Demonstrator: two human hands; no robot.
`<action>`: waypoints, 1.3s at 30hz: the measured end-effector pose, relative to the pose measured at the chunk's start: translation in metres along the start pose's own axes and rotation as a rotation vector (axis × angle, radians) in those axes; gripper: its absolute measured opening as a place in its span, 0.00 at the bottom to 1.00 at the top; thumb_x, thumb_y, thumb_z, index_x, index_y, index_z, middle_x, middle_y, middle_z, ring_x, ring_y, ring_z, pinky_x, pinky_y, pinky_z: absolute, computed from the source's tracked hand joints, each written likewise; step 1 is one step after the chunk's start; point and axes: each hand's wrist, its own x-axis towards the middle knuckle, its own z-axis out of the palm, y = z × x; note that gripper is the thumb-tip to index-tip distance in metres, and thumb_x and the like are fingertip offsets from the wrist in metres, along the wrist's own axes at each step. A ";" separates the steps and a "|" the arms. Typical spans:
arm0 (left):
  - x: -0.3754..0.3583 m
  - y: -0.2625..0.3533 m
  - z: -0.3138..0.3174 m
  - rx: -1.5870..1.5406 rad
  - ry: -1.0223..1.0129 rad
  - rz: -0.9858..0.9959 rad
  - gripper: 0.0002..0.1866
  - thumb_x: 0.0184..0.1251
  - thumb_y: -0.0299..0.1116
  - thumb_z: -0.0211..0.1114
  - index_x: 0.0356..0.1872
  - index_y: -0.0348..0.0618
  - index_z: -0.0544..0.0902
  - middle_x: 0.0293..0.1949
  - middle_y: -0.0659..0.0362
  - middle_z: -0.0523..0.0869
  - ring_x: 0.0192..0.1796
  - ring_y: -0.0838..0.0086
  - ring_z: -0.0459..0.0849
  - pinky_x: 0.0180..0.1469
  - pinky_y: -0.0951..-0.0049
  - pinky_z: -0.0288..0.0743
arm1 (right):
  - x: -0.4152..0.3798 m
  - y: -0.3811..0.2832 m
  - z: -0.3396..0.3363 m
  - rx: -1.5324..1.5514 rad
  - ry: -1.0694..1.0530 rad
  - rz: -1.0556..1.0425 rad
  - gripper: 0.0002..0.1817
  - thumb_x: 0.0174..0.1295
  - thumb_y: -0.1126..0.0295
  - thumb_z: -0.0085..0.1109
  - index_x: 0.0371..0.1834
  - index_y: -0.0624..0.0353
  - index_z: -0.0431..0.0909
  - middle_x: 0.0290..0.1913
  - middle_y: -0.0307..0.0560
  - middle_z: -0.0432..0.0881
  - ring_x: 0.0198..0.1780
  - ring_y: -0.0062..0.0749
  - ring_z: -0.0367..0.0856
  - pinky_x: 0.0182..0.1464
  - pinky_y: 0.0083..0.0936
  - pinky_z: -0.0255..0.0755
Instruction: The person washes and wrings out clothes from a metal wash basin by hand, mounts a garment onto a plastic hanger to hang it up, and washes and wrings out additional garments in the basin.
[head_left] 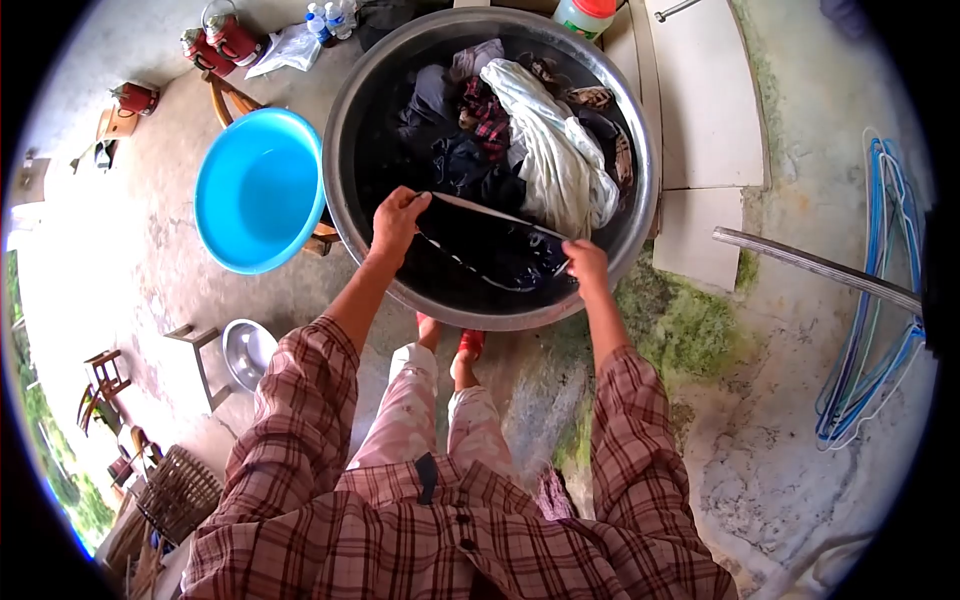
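Observation:
Between my two hands stretches a dark garment point(490, 245) with a white edge, low inside a wide metal basin point(340, 150). My left hand point(400, 215) pinches its left corner near the basin's front-left wall. The opposite end is pinched by my right hand point(586, 264), close to the right front rim. Beyond the garment lie a twisted white cloth point(545, 145), a red-and-black checked cloth point(486, 122) and dark clothes point(425, 125). A brown patterned cloth point(622, 160) rests along the right wall. The garment's lower part hangs into the dark basin, where its outline is hard to make out.
Left of the basin stands a blue plastic tub point(260, 190) on a wooden support. A small metal bowl point(248, 353) sits near a stool point(195, 365). To the right, a metal pole point(815, 268) juts in beside blue and white hangers point(870, 300). A red-lidded jar point(585, 15) stands behind.

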 end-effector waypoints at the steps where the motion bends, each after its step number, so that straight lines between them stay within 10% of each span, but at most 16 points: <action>1: -0.003 0.012 0.001 0.012 -0.015 0.049 0.13 0.59 0.37 0.71 0.31 0.39 0.80 0.23 0.64 0.76 0.26 0.80 0.72 0.30 0.78 0.67 | -0.016 -0.025 -0.007 0.159 0.030 0.009 0.12 0.61 0.64 0.58 0.25 0.61 0.76 0.26 0.43 0.78 0.28 0.31 0.80 0.30 0.30 0.75; 4: -0.009 0.046 0.002 0.053 -0.068 0.170 0.12 0.60 0.37 0.71 0.32 0.40 0.79 0.23 0.67 0.75 0.27 0.85 0.69 0.28 0.81 0.63 | -0.073 -0.107 -0.021 0.680 0.042 -0.048 0.10 0.66 0.65 0.54 0.29 0.58 0.73 0.27 0.39 0.72 0.23 0.28 0.73 0.29 0.38 0.84; 10: -0.022 0.134 -0.009 -0.243 -0.223 0.026 0.09 0.59 0.33 0.71 0.27 0.46 0.78 0.23 0.69 0.77 0.27 0.86 0.75 0.31 0.84 0.68 | -0.118 -0.186 -0.047 -0.043 0.451 -0.739 0.12 0.63 0.69 0.61 0.29 0.64 0.72 0.22 0.33 0.65 0.27 0.16 0.59 0.29 0.18 0.57; 20: -0.052 0.183 -0.022 -0.413 -0.549 -0.088 0.08 0.60 0.31 0.67 0.38 0.45 0.79 0.33 0.62 0.83 0.38 0.73 0.84 0.40 0.72 0.79 | -0.179 -0.259 -0.062 0.683 0.005 -0.294 0.10 0.60 0.74 0.62 0.22 0.58 0.74 0.24 0.33 0.75 0.28 0.15 0.72 0.34 0.15 0.67; 25: -0.042 0.128 -0.012 0.401 -0.247 0.110 0.14 0.58 0.37 0.69 0.36 0.36 0.80 0.32 0.54 0.85 0.38 0.68 0.85 0.42 0.68 0.79 | -0.132 -0.193 -0.068 0.080 -0.158 -0.451 0.14 0.48 0.77 0.68 0.38 0.63 0.76 0.33 0.39 0.79 0.35 0.21 0.75 0.41 0.21 0.71; 29: -0.013 0.014 0.002 0.922 -0.036 0.198 0.21 0.60 0.47 0.65 0.39 0.35 0.81 0.38 0.44 0.85 0.42 0.52 0.85 0.47 0.59 0.78 | -0.070 -0.101 -0.031 -0.711 0.038 -0.298 0.19 0.39 0.73 0.72 0.36 0.63 0.77 0.34 0.58 0.83 0.41 0.52 0.83 0.44 0.38 0.74; 37: -0.017 -0.077 0.030 0.998 -0.010 -0.157 0.31 0.69 0.58 0.46 0.50 0.40 0.81 0.48 0.42 0.83 0.54 0.49 0.80 0.57 0.54 0.72 | -0.012 0.032 0.092 -0.593 0.141 -0.151 0.18 0.61 0.63 0.52 0.53 0.55 0.76 0.45 0.64 0.81 0.50 0.59 0.78 0.51 0.46 0.72; 39: 0.006 -0.120 0.034 0.710 -0.069 -0.191 0.32 0.69 0.60 0.47 0.54 0.41 0.78 0.53 0.46 0.82 0.51 0.53 0.82 0.54 0.57 0.74 | -0.002 0.051 0.118 0.133 0.026 0.173 0.21 0.61 0.66 0.53 0.59 0.55 0.73 0.51 0.55 0.81 0.53 0.48 0.80 0.53 0.43 0.73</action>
